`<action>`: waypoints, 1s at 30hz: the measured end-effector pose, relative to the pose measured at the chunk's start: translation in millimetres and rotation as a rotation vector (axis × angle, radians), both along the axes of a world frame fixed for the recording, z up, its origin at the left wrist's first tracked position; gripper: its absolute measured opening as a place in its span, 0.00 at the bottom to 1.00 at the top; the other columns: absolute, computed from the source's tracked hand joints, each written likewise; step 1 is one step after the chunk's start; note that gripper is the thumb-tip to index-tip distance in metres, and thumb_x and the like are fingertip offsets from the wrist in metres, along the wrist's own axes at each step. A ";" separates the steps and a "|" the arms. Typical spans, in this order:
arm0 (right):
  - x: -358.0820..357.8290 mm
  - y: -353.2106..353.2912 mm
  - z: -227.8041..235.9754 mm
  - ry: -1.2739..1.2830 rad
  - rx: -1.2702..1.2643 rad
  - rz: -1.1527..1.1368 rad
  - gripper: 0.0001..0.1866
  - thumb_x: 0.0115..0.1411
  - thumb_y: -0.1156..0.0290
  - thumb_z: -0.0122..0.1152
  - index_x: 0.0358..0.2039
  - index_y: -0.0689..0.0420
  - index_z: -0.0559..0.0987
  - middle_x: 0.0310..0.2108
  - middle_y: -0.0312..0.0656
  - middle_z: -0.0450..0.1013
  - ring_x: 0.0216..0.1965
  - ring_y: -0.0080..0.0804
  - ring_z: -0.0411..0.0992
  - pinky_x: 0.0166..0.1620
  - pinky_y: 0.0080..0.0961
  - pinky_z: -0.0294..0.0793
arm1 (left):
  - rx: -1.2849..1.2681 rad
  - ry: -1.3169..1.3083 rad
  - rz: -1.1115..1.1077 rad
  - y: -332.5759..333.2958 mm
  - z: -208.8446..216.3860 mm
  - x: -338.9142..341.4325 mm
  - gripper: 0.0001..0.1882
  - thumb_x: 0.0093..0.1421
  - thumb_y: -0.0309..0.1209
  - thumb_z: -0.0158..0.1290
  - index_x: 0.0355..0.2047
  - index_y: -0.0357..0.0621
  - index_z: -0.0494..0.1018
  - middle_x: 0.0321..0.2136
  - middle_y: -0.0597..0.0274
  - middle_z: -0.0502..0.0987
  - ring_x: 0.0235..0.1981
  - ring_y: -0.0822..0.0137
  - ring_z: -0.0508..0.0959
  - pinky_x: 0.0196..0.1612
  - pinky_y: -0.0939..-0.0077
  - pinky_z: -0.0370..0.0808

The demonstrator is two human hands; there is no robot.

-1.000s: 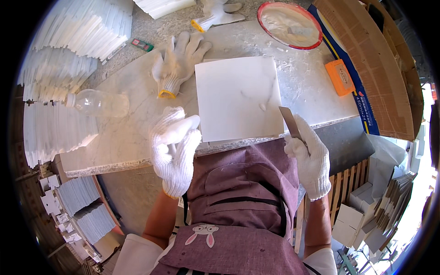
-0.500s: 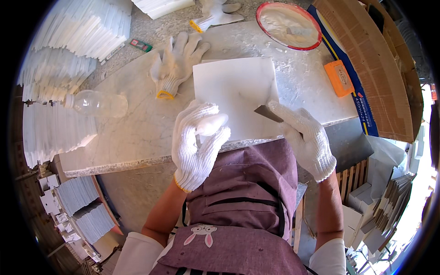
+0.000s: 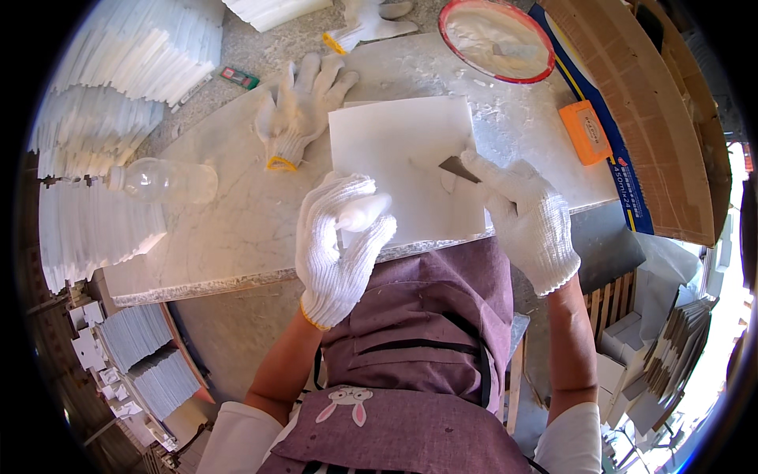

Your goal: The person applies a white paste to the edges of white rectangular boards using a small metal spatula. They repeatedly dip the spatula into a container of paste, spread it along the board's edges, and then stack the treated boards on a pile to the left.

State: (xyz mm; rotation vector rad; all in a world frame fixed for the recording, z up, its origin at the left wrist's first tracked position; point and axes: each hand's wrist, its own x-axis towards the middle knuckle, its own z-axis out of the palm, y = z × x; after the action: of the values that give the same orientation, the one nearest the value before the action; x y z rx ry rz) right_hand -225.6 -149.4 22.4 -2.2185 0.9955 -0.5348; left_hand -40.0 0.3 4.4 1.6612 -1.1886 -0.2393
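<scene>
A square white tile (image 3: pixel 399 142) lies on the pale marbled slab in front of me. My left hand (image 3: pixel 335 253), in a white knit glove, is closed around a small white squeeze bottle (image 3: pixel 365 212) above the tile's near left corner. The bottle's tapered end points up and right. My right hand (image 3: pixel 530 225), gloved likewise, pinches a thin metal scraper blade (image 3: pixel 458 169) over the tile's right side. Its grip end is hidden by the fingers. I cannot tell whether the blade touches the tile.
Spare white gloves (image 3: pixel 300 110) lie beyond the tile. A clear plastic bottle (image 3: pixel 166 180) stands left, near stacked white tiles (image 3: pixel 142 47). A red-rimmed bowl of pale paste (image 3: pixel 493 31), an orange box (image 3: pixel 585 133) and a cardboard carton (image 3: pixel 632 103) sit at right.
My right hand and the blade have moved slightly farther from me over the tile. My left hand stays almost in place, with the squeeze bottle turned a little.
</scene>
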 end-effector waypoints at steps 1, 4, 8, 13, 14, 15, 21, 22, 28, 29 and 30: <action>-0.9 0.4 2.6 -0.033 0.028 -0.005 0.19 0.57 0.77 0.57 0.49 0.48 0.83 0.24 0.45 0.71 0.25 0.41 0.71 0.31 0.33 0.71 | -0.003 0.000 -0.009 0.2 -0.3 0.7 0.22 0.45 0.17 0.67 0.42 0.38 0.76 0.44 0.54 0.77 0.47 0.57 0.77 0.52 0.66 0.73; -3.4 7.0 3.8 -0.063 0.079 0.049 0.20 0.57 0.78 0.56 0.49 0.49 0.83 0.24 0.45 0.71 0.24 0.41 0.71 0.31 0.34 0.72 | -0.052 -0.035 -0.028 -0.6 -2.9 3.5 0.22 0.46 0.17 0.67 0.42 0.38 0.76 0.44 0.54 0.77 0.46 0.57 0.77 0.51 0.65 0.73; -2.5 9.7 7.5 0.035 0.010 0.079 0.20 0.57 0.79 0.56 0.49 0.49 0.83 0.24 0.46 0.71 0.23 0.42 0.71 0.30 0.35 0.71 | -0.036 -0.067 -0.015 -0.7 -1.8 2.4 0.22 0.46 0.17 0.67 0.42 0.38 0.76 0.44 0.54 0.77 0.46 0.57 0.77 0.52 0.65 0.73; -2.3 7.5 2.4 0.040 -0.027 -0.016 0.20 0.57 0.78 0.56 0.50 0.50 0.82 0.24 0.47 0.70 0.24 0.42 0.72 0.30 0.35 0.71 | -0.020 -0.037 -0.033 -1.2 1.4 2.8 0.21 0.46 0.17 0.67 0.42 0.39 0.76 0.44 0.55 0.77 0.46 0.57 0.77 0.52 0.64 0.73; -1.8 7.4 3.2 0.053 -0.029 -0.041 0.20 0.57 0.78 0.56 0.50 0.50 0.82 0.24 0.47 0.70 0.24 0.42 0.72 0.30 0.35 0.71 | -0.026 -0.045 -0.031 -1.1 0.4 3.0 0.21 0.46 0.18 0.67 0.42 0.39 0.76 0.44 0.55 0.77 0.46 0.57 0.77 0.52 0.64 0.73; -2.4 6.5 4.2 0.039 0.010 -0.033 0.20 0.58 0.78 0.56 0.50 0.51 0.82 0.24 0.47 0.71 0.26 0.41 0.72 0.32 0.33 0.71 | -0.032 -0.053 -0.028 -0.9 -1.6 3.0 0.21 0.46 0.18 0.67 0.42 0.39 0.76 0.43 0.55 0.77 0.46 0.56 0.77 0.53 0.64 0.73; -0.7 3.5 5.9 -0.055 0.065 0.004 0.20 0.59 0.77 0.55 0.51 0.50 0.82 0.24 0.48 0.71 0.26 0.42 0.72 0.33 0.34 0.71 | 0.003 -0.050 -0.008 0.1 -0.3 1.9 0.20 0.46 0.19 0.67 0.41 0.40 0.77 0.43 0.55 0.78 0.47 0.56 0.76 0.54 0.62 0.72; 0.7 3.5 10.0 -0.003 0.069 0.033 0.19 0.60 0.77 0.55 0.52 0.50 0.81 0.25 0.48 0.71 0.27 0.42 0.72 0.34 0.32 0.71 | 0.007 -0.055 -0.004 -0.2 0.0 2.2 0.20 0.46 0.19 0.67 0.41 0.40 0.77 0.43 0.55 0.78 0.47 0.56 0.76 0.55 0.62 0.72; -1.6 14.9 22.4 0.234 0.029 0.100 0.19 0.61 0.74 0.54 0.52 0.45 0.81 0.26 0.50 0.72 0.27 0.46 0.73 0.34 0.36 0.72 | 0.020 -0.083 -0.001 -0.2 2.1 1.0 0.19 0.46 0.19 0.67 0.41 0.39 0.77 0.43 0.55 0.78 0.47 0.56 0.77 0.55 0.62 0.71; -2.2 17.0 28.7 0.282 0.030 0.107 0.19 0.61 0.74 0.54 0.51 0.44 0.82 0.25 0.50 0.71 0.27 0.47 0.73 0.34 0.38 0.72 | 0.018 -0.061 0.003 -0.3 2.5 0.6 0.20 0.46 0.19 0.66 0.41 0.39 0.77 0.43 0.55 0.78 0.47 0.56 0.77 0.55 0.62 0.71; -3.5 19.1 32.9 0.307 0.042 0.108 0.19 0.61 0.74 0.55 0.51 0.44 0.82 0.25 0.50 0.71 0.27 0.47 0.73 0.34 0.38 0.72 | 0.015 -0.039 0.006 0.0 3.2 -0.1 0.20 0.46 0.19 0.66 0.41 0.39 0.77 0.43 0.55 0.78 0.47 0.56 0.77 0.55 0.62 0.71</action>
State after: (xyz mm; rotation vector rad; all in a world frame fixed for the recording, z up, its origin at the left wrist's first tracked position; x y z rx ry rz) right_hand -229.0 -130.3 55.3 -2.3448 1.0199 -0.1240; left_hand -40.0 0.3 7.6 1.6896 -1.2134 -0.2130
